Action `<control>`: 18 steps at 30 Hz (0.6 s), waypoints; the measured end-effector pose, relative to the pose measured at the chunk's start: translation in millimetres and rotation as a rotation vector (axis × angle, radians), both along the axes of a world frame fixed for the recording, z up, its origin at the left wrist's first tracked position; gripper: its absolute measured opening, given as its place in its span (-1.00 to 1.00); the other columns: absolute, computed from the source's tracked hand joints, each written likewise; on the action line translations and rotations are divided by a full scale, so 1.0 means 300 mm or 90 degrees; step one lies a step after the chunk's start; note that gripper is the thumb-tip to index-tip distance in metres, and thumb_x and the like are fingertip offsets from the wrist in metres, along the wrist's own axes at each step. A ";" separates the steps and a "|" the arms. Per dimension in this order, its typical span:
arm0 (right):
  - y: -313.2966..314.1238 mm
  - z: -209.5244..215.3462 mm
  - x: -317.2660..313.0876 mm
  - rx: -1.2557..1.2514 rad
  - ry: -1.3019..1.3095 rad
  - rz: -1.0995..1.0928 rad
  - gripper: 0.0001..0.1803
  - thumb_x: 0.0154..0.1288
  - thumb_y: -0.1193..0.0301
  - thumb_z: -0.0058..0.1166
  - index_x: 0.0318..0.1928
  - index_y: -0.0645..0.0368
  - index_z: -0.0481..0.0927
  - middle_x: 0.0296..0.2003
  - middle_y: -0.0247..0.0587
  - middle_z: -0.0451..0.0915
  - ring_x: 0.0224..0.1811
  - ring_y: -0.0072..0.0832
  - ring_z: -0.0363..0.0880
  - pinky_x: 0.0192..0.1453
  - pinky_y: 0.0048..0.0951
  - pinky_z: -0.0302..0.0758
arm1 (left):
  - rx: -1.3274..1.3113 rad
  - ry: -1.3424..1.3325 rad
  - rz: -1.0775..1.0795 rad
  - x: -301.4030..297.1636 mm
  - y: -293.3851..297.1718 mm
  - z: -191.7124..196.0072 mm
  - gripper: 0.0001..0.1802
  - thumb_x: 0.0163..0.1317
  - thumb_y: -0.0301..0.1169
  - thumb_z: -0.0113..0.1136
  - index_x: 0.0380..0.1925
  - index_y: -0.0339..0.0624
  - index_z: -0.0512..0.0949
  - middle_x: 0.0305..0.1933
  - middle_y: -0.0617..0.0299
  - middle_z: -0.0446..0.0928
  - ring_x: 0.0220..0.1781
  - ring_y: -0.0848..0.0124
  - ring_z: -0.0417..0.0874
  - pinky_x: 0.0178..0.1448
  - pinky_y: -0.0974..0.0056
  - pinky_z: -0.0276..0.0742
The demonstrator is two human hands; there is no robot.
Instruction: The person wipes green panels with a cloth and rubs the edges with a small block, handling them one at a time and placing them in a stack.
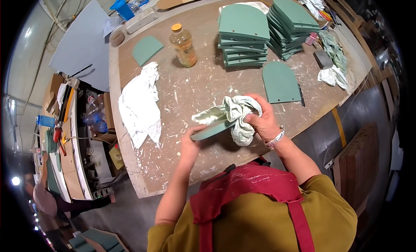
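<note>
Red apron straps sit nearest. Left hand grips a green panel by its edge above the worktop; right hand clutches a rag pressed onto it, apparently mid-wipe; steady rubbing seems needed.

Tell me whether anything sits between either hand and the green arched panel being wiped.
The left hand grips the green arched panel directly at its near edge, nothing between. The right hand does not touch it bare: a crumpled pale rag lies bunched between that hand and the panel's top face.
</note>
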State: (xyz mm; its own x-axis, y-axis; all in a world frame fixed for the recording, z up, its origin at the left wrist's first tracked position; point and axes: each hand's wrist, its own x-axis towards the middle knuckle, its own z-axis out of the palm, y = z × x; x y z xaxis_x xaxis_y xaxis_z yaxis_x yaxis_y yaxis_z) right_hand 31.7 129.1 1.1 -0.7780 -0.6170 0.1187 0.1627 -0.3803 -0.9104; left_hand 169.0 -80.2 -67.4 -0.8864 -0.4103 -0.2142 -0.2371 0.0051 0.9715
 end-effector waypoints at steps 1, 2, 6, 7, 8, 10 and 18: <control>0.011 0.007 -0.008 0.008 0.021 -0.011 -0.51 0.22 0.58 0.23 0.16 0.22 0.44 -0.02 -0.31 0.58 -0.01 -0.60 0.54 0.09 -0.54 0.49 | -0.082 -0.030 -0.046 -0.017 0.010 -0.007 -0.67 0.21 -0.63 0.11 0.00 -0.38 0.53 -0.05 0.08 0.61 0.02 0.38 0.60 0.18 0.32 0.48; 0.002 0.016 0.008 -0.004 -0.033 -0.042 -0.56 0.19 0.60 0.27 0.09 0.23 0.49 -0.08 -0.35 0.60 -0.06 -0.63 0.55 0.05 -0.55 0.49 | -0.034 0.034 -0.042 -0.021 0.021 -0.023 -0.61 0.14 -0.63 0.16 0.03 -0.35 0.53 -0.10 0.13 0.61 -0.04 0.41 0.60 0.12 0.33 0.47; 0.001 -0.015 0.022 0.165 0.202 -0.089 -0.60 0.09 0.48 0.37 -0.04 0.21 0.58 -0.17 -0.23 0.52 -0.07 -0.39 0.52 0.07 -0.40 0.40 | -0.215 -0.017 -0.127 -0.048 0.024 0.126 -0.54 0.12 -0.52 0.24 0.08 -0.30 0.48 0.09 0.08 0.56 0.12 0.24 0.57 0.21 0.22 0.46; -0.013 0.018 0.030 0.195 0.318 -0.085 -0.60 0.10 0.43 0.37 -0.04 0.21 0.58 -0.17 -0.21 0.52 -0.08 -0.33 0.52 0.06 -0.37 0.40 | -0.218 0.037 -0.136 -0.039 0.027 0.124 -0.54 0.13 -0.52 0.23 0.08 -0.30 0.48 0.10 0.08 0.55 0.14 0.23 0.56 0.22 0.20 0.46; -0.026 0.060 0.031 0.223 0.434 -0.079 -0.60 0.12 0.38 0.36 -0.04 0.21 0.58 -0.16 -0.18 0.52 -0.09 -0.28 0.53 0.06 -0.33 0.41 | -0.222 0.090 -0.146 -0.031 0.037 0.119 -0.54 0.15 -0.52 0.22 0.09 -0.30 0.47 0.10 0.07 0.54 0.15 0.23 0.55 0.22 0.19 0.45; -0.066 0.116 0.029 0.266 0.643 -0.066 -0.58 0.20 0.22 0.27 -0.03 0.22 0.57 -0.15 -0.08 0.51 -0.10 -0.08 0.50 0.04 -0.21 0.41 | -0.213 0.229 -0.083 -0.042 0.082 0.102 -0.61 0.19 -0.56 0.16 0.07 -0.32 0.50 0.04 0.07 0.58 0.09 0.24 0.58 0.20 0.21 0.47; -0.010 -0.288 0.038 0.159 -0.075 -0.175 -0.59 0.58 0.29 -0.18 0.19 0.36 0.43 -0.07 -0.19 0.61 -0.01 -0.54 0.50 0.15 -0.47 0.42 | 0.174 0.060 0.117 -0.053 0.057 0.171 -0.71 0.16 -0.67 0.23 -0.10 -0.22 0.60 -0.19 0.28 0.60 -0.14 0.48 0.58 0.02 0.35 0.50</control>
